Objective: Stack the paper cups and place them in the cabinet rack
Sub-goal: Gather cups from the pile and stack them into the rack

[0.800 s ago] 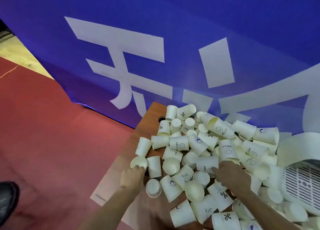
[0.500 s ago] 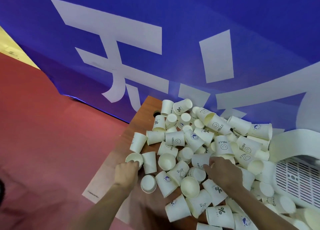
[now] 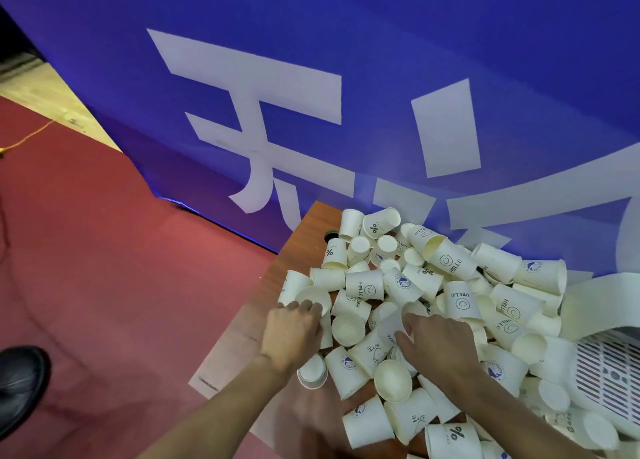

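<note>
Paper cups (image 3: 363,286) under both hands' fingers (image 3: 304,307)

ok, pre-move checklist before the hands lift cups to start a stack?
1. Left hand on a cup at the pile's left edge: ok, fingers over an open cup.
2. Right hand on a cup: ok, closed on one; grip firmness: cannot tell.
3. Cups nested into a stack yet: not ok, pile loose.
4. Table edge free beside the pile: ok.
5. Cabinet rack in view: cannot tell.

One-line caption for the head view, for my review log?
Both bare hands, left hand and right hand, reach into a heap of loose paper cups on a wooden table beside a blue banner.
</note>
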Motion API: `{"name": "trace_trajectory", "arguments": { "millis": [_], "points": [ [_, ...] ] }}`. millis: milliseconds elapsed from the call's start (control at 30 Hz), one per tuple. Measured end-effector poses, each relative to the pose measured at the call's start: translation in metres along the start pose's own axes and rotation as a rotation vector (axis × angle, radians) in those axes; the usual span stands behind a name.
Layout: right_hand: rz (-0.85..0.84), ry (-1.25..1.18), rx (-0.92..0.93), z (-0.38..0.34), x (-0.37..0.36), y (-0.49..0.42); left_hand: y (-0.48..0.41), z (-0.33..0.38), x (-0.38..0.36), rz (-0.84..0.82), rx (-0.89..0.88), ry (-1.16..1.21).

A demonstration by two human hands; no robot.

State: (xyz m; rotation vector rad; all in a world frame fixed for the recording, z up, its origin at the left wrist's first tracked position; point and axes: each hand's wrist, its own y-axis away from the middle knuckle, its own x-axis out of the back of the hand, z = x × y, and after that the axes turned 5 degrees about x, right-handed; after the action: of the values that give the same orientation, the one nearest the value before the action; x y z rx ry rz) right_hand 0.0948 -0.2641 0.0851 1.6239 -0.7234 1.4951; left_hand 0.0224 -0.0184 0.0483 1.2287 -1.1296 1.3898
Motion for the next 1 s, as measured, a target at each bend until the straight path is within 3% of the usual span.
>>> {"name": "trace_trajectory", "arguments": {
  "millis": [233,667,1000],
  "points": [
    [0.092,-0.056,0.009,0.039,-0.003,0.030,-0.017,0.083,0.025,0.056,-0.189,0.064],
    [0.388,-0.083,-0.202,0.214,-0.002,0.154,-0.026,0.307,0.046,0.108,-0.519,0.140],
    [0.407,-0.241,-0.335,0.317,-0.055,0.224,-0.023,0.435,0.005,-0.020,-0.627,0.152]
  ]
}}
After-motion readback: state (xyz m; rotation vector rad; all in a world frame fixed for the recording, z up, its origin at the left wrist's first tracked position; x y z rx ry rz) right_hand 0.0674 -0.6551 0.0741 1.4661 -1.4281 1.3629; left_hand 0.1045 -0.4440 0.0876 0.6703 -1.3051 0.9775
